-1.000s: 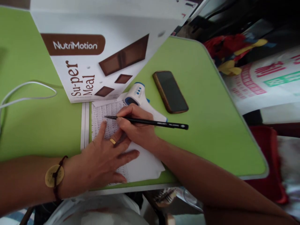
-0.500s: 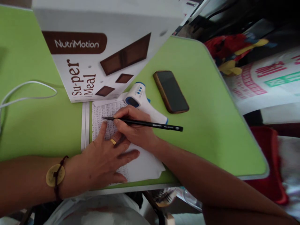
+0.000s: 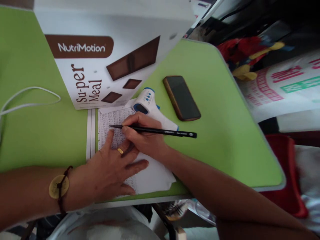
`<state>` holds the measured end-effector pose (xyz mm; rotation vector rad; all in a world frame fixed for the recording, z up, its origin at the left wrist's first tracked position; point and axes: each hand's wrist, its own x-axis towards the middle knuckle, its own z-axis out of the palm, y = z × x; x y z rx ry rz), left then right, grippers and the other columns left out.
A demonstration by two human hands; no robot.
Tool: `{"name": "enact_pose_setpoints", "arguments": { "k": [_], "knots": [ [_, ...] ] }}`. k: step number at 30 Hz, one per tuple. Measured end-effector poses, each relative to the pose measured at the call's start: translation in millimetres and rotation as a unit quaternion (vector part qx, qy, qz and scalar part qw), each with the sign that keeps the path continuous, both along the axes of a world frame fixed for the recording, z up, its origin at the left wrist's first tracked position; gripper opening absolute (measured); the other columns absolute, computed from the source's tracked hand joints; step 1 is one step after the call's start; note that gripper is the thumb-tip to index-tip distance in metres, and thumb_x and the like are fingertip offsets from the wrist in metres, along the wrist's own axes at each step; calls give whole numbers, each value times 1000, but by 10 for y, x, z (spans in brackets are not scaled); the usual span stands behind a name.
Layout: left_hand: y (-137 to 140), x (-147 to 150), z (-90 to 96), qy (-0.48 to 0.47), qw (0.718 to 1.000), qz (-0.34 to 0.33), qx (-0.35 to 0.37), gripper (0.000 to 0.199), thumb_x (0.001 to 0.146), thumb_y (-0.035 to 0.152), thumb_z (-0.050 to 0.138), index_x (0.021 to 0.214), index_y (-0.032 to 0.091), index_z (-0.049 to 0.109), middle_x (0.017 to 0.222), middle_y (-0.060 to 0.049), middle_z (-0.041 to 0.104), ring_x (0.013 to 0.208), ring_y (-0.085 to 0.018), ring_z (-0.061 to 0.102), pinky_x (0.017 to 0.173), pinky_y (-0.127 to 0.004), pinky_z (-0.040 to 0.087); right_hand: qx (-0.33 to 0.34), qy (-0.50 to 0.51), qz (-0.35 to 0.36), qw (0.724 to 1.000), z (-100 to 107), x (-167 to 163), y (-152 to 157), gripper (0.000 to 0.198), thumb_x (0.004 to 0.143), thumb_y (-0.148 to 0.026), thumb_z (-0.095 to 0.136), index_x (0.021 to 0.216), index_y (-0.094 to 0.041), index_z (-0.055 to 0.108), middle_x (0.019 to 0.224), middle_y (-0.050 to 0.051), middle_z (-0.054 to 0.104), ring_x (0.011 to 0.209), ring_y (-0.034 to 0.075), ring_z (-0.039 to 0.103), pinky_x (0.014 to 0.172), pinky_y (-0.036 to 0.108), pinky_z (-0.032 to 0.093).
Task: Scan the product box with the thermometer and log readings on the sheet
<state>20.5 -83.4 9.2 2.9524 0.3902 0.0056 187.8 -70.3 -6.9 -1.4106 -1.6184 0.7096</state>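
A sheet of paper (image 3: pixel 155 175), covered with dense small handwriting on its left part, lies on the green table (image 3: pixel 225 143). My left hand (image 3: pixel 115 166) rests flat on it with fingers spread, a gold ring on one finger. In a writing grip, my right hand (image 3: pixel 145 133) is closed round a black pen (image 3: pixel 175 132), its tip down at the handwriting just above my left index finger. Behind my right hand lies a white and blue infrared thermometer (image 3: pixel 150 106), partly covered by the hand. My hands hide the middle of the sheet.
A large white NutriMotion box (image 3: pixel 87 73) stands behind the paper. A smartphone (image 3: pixel 182 97) in a brown case lies right of the thermometer. A white cable (image 3: pixel 32 88) loops at the left. Beyond the table's right edge are a printed white bag (image 3: pixel 282 86) and a red container (image 3: pixel 282 173).
The pen's back end has swung slightly to the right and down, while its tip stays at nearly the same spot. My left hand has not visibly moved.
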Motion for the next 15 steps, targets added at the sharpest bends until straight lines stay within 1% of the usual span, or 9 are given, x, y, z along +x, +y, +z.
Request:
{"name": "enact_pose_setpoints", "arguments": {
  "k": [3,7,12,15],
  "knots": [
    [0,1,12,5,1000,-1,-2,72,86,68,63,145,30,47,146,-12,46,138,-40,36,109,-73,29,6,-7,-14,1000,3,-6,3,6,75,-18,55,72,-22,55,63,-3,58,56,12,52,53,25,46],
    [-4,-1,14,0,1000,3,-4,73,86,68,63,146,30,46,146,-12,46,138,-40,36,109,-73,28,9,1,-4,1000,8,-14,6,6,75,-17,54,72,-22,55,62,-3,58,55,12,53,52,25,46],
    [0,2,12,6,1000,0,-7,72,86,68,64,145,30,47,147,-11,46,138,-40,36,109,-73,28,-11,3,3,1000,8,-9,4,7,73,-17,54,71,-23,54,62,-3,59,56,12,54,52,25,46],
    [4,4,16,8,1000,0,-9,72,86,68,63,145,30,47,147,-11,46,138,-40,36,109,-73,28,-5,6,-3,1000,5,-8,3,7,73,-17,54,71,-23,54,61,-3,59,55,12,53,52,25,46]
  ]
}}
